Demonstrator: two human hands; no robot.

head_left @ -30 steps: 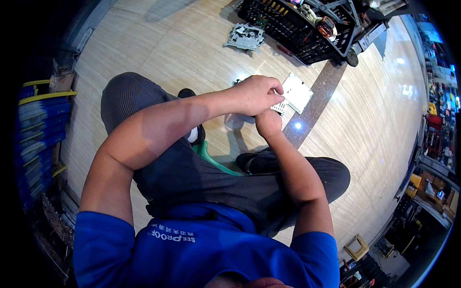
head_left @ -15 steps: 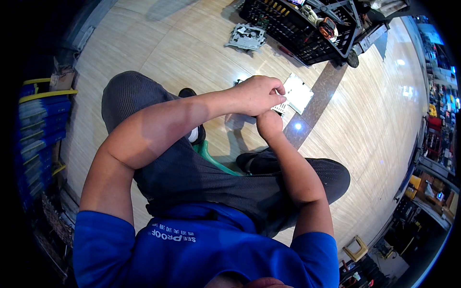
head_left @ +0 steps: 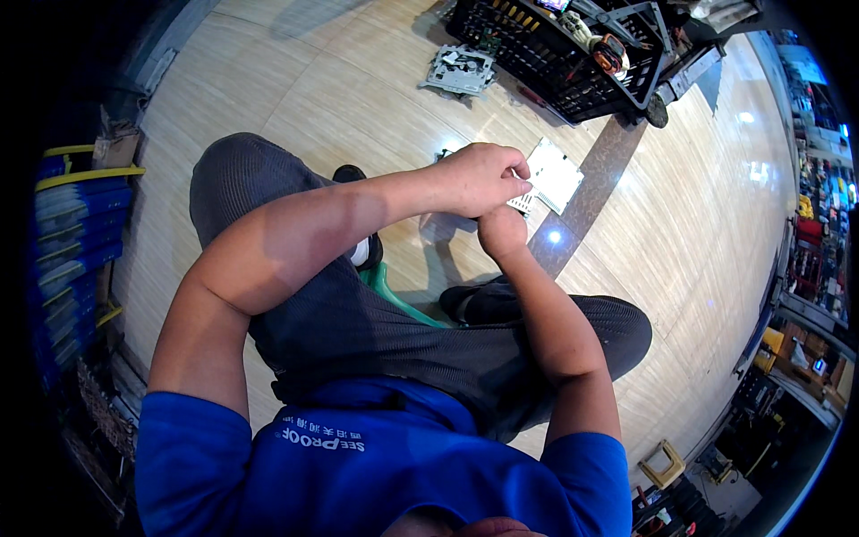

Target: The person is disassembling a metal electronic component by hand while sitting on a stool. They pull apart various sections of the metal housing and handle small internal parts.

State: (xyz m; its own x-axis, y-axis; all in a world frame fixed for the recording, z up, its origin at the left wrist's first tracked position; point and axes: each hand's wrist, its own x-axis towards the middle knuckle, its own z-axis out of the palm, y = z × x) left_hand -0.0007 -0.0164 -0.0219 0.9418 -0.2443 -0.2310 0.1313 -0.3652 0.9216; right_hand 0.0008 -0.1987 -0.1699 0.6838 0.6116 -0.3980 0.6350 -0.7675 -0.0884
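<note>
My left hand (head_left: 488,179) reaches across above my right hand, its thumb and fingers curled together over something I cannot make out. Just below it my right hand (head_left: 502,233) looks rounded and closed; the left hand covers its fingertips. From between the two hands pokes a light metal piece with a row of slots (head_left: 521,203); most of it is hidden. Beyond the fingertips, a flat white metal plate (head_left: 557,174) with small holes and a notched edge lies on the floor. A small dark part (head_left: 443,154) shows behind my left wrist.
A silvery metal mechanism (head_left: 459,70) sits on the tiled floor near a black plastic crate (head_left: 573,80) filled with tools and cables. A red-handled tool (head_left: 532,95) lies by the crate. Blue bins (head_left: 85,224) stand at left; stocked shelves (head_left: 814,224) line the right.
Almost nothing differs. My left hand shifts very slightly over the slotted metal piece; my right hand stays in place.
</note>
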